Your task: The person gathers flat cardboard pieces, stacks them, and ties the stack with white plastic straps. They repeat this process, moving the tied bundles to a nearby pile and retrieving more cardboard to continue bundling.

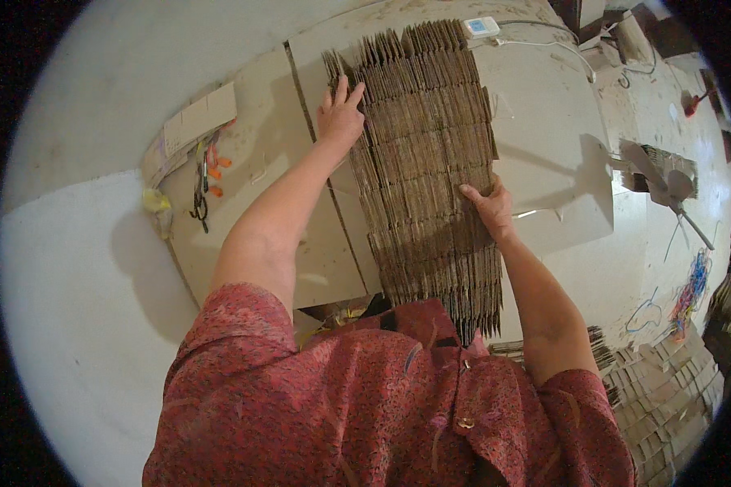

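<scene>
A long, thick bank of brown cardboard partitions (pixel 422 154), packed tightly on edge in several rows, lies across the table and reaches back to my waist. At its far left corner, my left hand (pixel 341 118) rests with fingers spread, touching the outermost pieces; a few of these lean apart from the rest. My right hand (pixel 491 211) braces the right side, its thumb over the top edge and its other fingers partly hidden against the side.
Scissors (pixel 201 203) and orange-handled tools (pixel 217 169) lie at the left by a cardboard piece (pixel 201 119). A small white device with a screen (pixel 481 28) sits at the far end. To the right are a fan (pixel 666 183), coloured cords (pixel 694 284) and more stacked cardboard (pixel 666 390).
</scene>
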Demonstrator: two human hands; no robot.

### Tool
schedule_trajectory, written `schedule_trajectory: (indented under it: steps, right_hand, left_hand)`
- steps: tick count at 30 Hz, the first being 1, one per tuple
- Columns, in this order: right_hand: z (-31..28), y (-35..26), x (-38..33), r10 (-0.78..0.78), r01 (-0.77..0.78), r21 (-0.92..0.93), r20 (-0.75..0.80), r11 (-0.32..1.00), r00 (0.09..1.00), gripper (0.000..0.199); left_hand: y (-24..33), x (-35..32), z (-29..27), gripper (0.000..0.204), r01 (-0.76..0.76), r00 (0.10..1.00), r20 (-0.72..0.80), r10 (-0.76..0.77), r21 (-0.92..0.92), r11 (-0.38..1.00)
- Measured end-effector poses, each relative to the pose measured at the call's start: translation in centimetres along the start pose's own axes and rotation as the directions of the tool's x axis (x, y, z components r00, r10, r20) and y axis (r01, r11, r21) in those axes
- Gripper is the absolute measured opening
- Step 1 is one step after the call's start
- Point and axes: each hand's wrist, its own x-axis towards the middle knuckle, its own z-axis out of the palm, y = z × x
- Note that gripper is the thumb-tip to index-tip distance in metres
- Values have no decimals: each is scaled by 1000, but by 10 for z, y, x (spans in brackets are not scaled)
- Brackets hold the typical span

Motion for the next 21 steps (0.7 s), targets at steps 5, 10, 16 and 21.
schedule_trajectory:
  steps: [5,10,16,21]
  right_hand:
    - [-1,-5,-2,-4,4,32,1,999,1000,57]
    - [-2,-21,-7,33,-33,86,1,996,999,54]
    - [-2,0,0,-29,27,-83,-22,996,999,58]
    - [0,-1,0,-42,40,-71,-30,997,999,61]
  left_hand:
    - [-2,11,0,44,42,998,49,-37,-105,994]
    - [7,12,-7,48,94,994,75,-81,-197,976]
    - [16,20,-9,50,44,998,43,-39,-118,992]
    - [18,23,-16,51,61,983,174,-64,24,998]
